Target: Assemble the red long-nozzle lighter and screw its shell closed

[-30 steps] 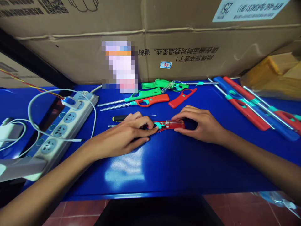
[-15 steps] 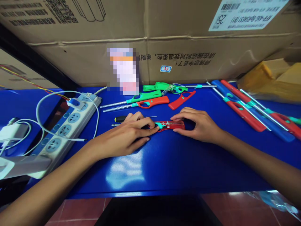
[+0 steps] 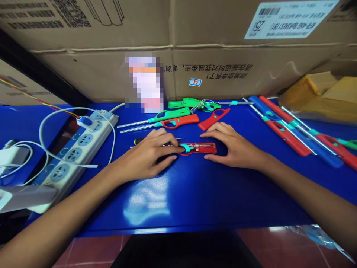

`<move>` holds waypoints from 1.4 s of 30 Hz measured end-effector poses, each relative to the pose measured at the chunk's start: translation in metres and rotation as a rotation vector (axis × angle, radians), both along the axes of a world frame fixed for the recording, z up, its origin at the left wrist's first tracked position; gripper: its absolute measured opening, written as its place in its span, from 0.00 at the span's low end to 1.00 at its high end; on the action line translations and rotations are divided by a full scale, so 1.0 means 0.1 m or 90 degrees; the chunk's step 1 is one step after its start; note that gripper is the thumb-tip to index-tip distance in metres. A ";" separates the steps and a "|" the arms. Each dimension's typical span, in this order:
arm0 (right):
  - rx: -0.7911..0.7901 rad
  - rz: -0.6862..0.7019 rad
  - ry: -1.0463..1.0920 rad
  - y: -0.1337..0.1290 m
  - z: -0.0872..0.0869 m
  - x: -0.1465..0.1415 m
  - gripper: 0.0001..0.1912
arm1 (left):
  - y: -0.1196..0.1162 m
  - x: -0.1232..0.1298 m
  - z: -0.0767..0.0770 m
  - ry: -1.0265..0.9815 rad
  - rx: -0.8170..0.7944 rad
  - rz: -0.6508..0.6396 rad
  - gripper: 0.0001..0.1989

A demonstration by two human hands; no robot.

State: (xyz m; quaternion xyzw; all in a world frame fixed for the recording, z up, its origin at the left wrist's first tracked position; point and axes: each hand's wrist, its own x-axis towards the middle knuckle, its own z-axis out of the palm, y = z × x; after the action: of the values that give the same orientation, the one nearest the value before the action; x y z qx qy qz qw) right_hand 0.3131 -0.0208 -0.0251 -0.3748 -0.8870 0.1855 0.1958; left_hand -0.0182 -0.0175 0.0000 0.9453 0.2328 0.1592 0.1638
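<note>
An opened red lighter [image 3: 205,147] lies on the blue table [image 3: 212,201], its clear tank and thin wires showing. My left hand [image 3: 153,152] rests over its metal tube, fingertips on the turquoise trigger part at the left end. Just right of the lighter, my right hand [image 3: 231,145] is open, thumb and fingers apart, with nothing between them. A loose red shell half [image 3: 214,118] lies behind the right fingers. Beyond my left hand, a screwdriver [image 3: 141,141] is partly hidden by the fingers.
Behind are a red lighter [image 3: 186,120], a green one [image 3: 175,113] and an opened green one [image 3: 212,105]. Several lighters [image 3: 295,126] lie at the right near a yellow package [image 3: 323,96]. A power strip [image 3: 75,156] with cables stands left; a cardboard box [image 3: 111,70] backs the table.
My right hand has let go of the red lighter's right end, and its fingers have spread. My left hand has shifted slightly to the left, still at the trigger part.
</note>
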 end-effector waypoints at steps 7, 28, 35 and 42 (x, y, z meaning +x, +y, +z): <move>0.025 0.006 -0.090 0.04 0.04 0.11 0.20 | -0.04 0.03 0.02 0.023 0.021 0.006 0.15; 0.045 -0.028 -0.018 -0.09 -0.06 -0.01 0.12 | -0.39 0.34 -0.16 0.143 0.253 0.158 0.14; 0.091 -0.028 -0.023 -0.11 -0.14 -0.01 0.14 | -0.42 0.34 -0.22 0.099 0.278 0.197 0.14; 0.156 -0.008 0.019 -0.14 -0.19 -0.02 0.16 | -0.56 0.42 -0.26 0.095 0.304 0.266 0.12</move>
State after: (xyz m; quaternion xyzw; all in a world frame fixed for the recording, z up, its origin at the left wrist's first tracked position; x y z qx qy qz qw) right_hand 0.3116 -0.0350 -0.0440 -0.3504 -0.8977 0.0799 0.2548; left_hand 0.0238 -0.0733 -0.0259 0.8977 0.3895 0.1701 -0.1161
